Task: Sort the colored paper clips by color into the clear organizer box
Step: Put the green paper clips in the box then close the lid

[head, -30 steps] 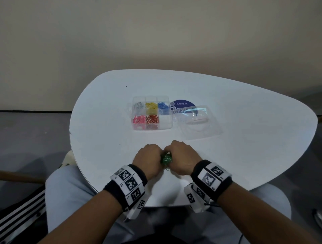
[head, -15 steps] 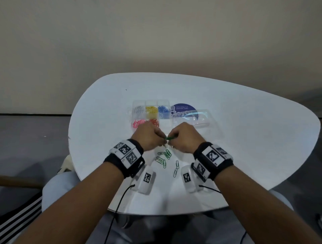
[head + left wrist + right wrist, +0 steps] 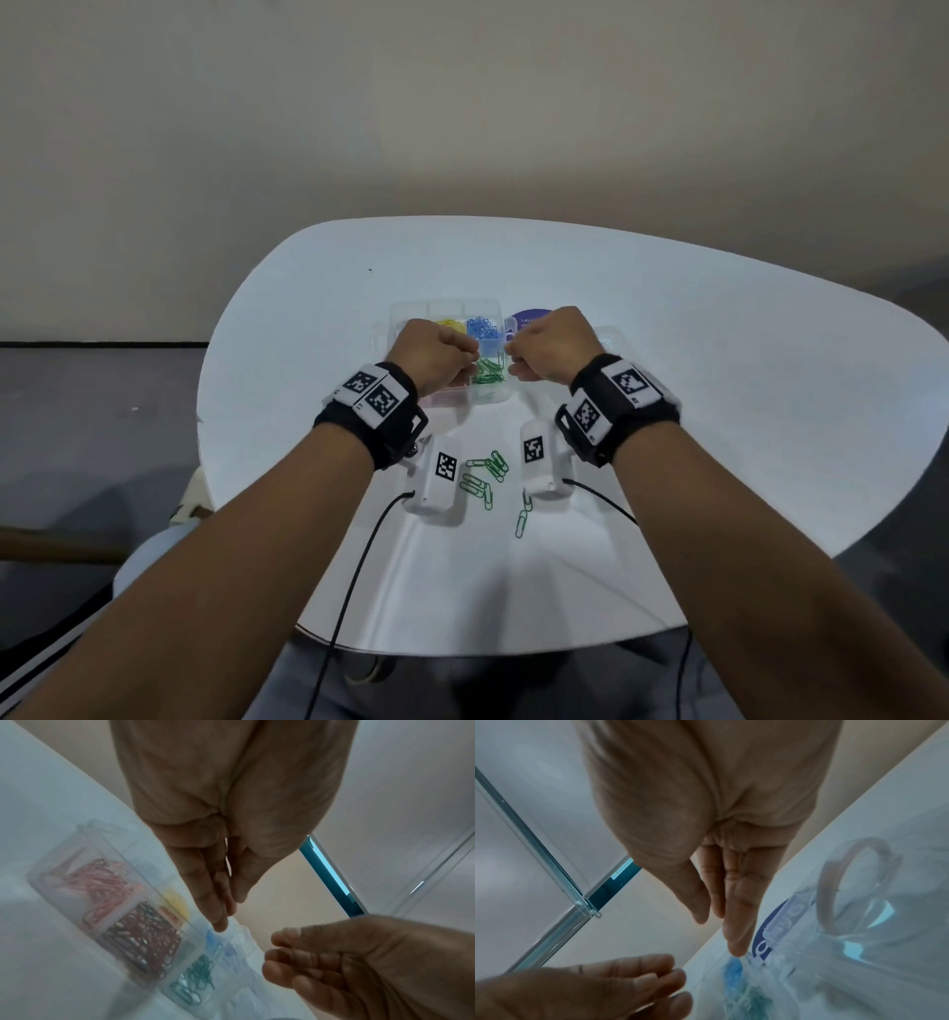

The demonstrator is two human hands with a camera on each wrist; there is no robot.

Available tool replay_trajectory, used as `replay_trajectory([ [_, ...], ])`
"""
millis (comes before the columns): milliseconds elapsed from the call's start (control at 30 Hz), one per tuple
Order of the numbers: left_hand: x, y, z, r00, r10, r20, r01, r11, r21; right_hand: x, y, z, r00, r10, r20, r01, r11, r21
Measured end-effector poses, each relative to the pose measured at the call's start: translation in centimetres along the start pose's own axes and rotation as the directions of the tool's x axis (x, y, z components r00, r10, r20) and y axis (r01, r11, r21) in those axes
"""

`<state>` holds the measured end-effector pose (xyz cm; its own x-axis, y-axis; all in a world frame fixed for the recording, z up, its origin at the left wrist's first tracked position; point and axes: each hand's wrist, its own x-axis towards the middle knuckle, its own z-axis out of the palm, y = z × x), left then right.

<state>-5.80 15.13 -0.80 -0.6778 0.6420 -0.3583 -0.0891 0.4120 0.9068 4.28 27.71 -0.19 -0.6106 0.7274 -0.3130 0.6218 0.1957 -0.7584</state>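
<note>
The clear organizer box [image 3: 405, 313] sits mid-table, and both of my hands hover over its near side. My left hand [image 3: 436, 354] and right hand [image 3: 542, 349] face each other above the near right compartment, where a heap of green clips [image 3: 488, 371] lies. In the left wrist view my left hand [image 3: 226, 912] has straight fingers and holds nothing. My right hand [image 3: 721, 923] is likewise empty, its fingers stretched out. Several loose green clips [image 3: 485, 475] lie on the table between my wrists. Blue clips [image 3: 482, 329], yellow clips [image 3: 449, 325], pink clips [image 3: 95, 880] and red clips [image 3: 144, 939] fill other compartments.
The box's clear lid [image 3: 859, 902] lies open to the right of the box, over a round purple label [image 3: 531, 317]. The white table [image 3: 719, 385] has a curved edge close to my body. Cables hang from the wrist cameras.
Both hands moved from the table's near edge forward to above the box, carrying green clips. Several clips dropped on the table on the way. Green clips now lie in the near right compartment.
</note>
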Motion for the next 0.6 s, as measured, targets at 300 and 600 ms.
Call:
replay_trajectory([
  [300,-4.6,-1.9,-2.8,0.977,0.148,0.153,-0.199,0.888,0.414,-5.8,2.0,-0.4,0.979,-0.133,0.153,0.158,0.973,-0.168],
  [600,-7.6,-5.6,0.7,0.923,0.044,0.382,-0.365,0.415,0.833,-8.5,3.9,4.0,0.983,-0.003,0.184,0.098,0.851,-0.515],
])
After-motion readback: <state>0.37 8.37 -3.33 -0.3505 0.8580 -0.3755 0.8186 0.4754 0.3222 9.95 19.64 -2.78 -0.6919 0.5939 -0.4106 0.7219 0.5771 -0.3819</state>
